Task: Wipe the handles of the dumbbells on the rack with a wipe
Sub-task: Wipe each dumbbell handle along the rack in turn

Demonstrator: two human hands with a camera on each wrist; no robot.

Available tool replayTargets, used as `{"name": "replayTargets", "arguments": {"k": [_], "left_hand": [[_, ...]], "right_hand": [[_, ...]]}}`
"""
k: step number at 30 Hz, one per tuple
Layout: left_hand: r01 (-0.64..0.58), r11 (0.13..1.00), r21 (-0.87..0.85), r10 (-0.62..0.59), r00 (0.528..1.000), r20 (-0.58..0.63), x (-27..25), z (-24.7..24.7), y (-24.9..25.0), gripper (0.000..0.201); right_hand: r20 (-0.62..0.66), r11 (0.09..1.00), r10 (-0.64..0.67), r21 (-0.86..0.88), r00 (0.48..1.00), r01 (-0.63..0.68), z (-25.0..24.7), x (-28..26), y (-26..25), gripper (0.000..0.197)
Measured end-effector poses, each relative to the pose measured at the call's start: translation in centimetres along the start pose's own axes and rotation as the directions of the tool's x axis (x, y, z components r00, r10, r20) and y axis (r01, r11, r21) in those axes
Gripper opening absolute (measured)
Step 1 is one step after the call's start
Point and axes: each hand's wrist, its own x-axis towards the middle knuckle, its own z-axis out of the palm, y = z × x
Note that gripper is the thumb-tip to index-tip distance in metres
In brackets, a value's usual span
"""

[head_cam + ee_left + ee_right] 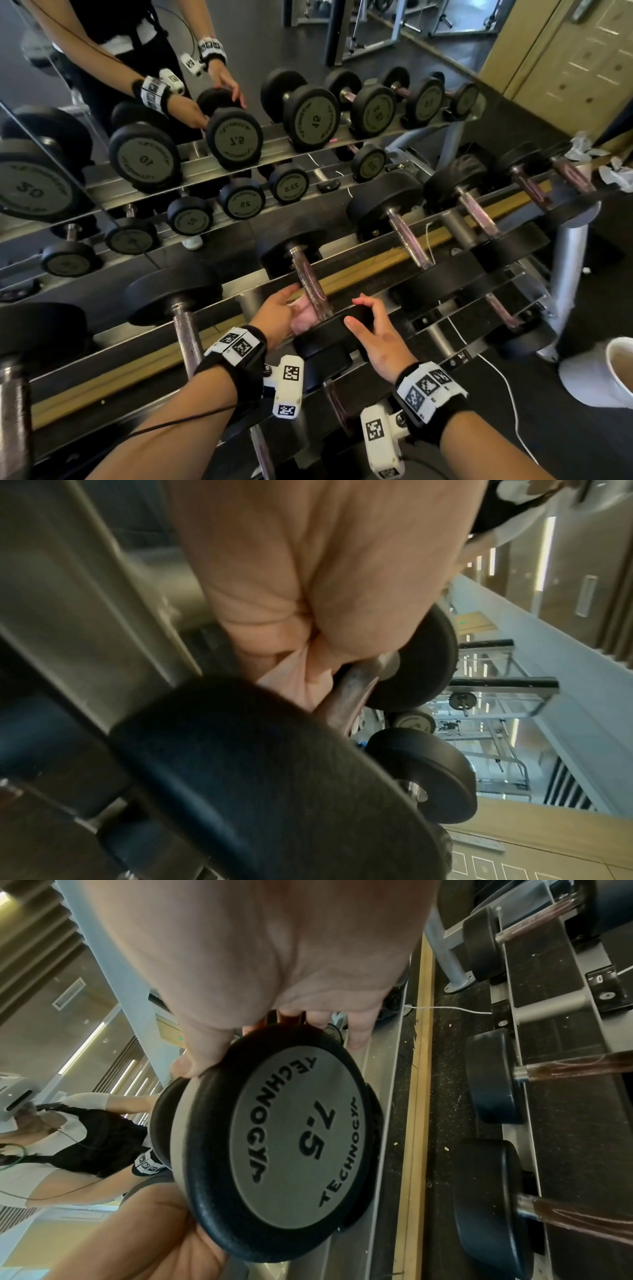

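Observation:
A black 7.5 dumbbell lies on the top shelf of the rack (pixel 376 263), its steel handle (pixel 310 284) pointing away from me. My left hand (pixel 291 305) pinches a pale wipe (pixel 303 317) against the near end of that handle. In the left wrist view the wipe (pixel 294 680) is bunched between thumb and fingers, touching the handle (pixel 349 691). My right hand (pixel 359 313) grips the rim of the dumbbell's near head (pixel 325 337). In the right wrist view thumb and fingers (pixel 359 1031) curl over the grey 7.5 face (pixel 294 1139).
More dumbbells lie on either side, with handles to the right (pixel 409 236) and left (pixel 186 335). A mirror (pixel 51 85) behind the rack reflects them and me. Crumpled wipes (pixel 613 164) sit at the rack's right end. A white cable (pixel 507 383) runs across the floor.

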Motion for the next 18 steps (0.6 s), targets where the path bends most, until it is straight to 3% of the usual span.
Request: {"name": "replayTargets", "arguments": {"k": [6, 9, 18], "left_hand": [[0.029, 0.996, -0.084, -0.038, 0.993, -0.115, 0.9, 0.5, 0.6, 0.054], [0.067, 0.976, -0.208, -0.081, 0.995, -0.060, 1.7, 2.3, 0.5, 0.049], [0.081, 0.997, -0.013, -0.081, 0.994, -0.067, 1.6, 2.5, 0.5, 0.048]], "right_hand": [[0.005, 1.000, 0.004, -0.007, 1.000, -0.004, 0.0, 0.0, 0.2, 0.052], [-0.007, 1.000, -0.002, -0.009, 1.000, 0.002, 0.0, 0.1, 0.2, 0.049], [0.014, 1.000, 0.013, -0.027, 1.000, -0.013, -0.1, 0.1, -0.3, 0.051]]}}
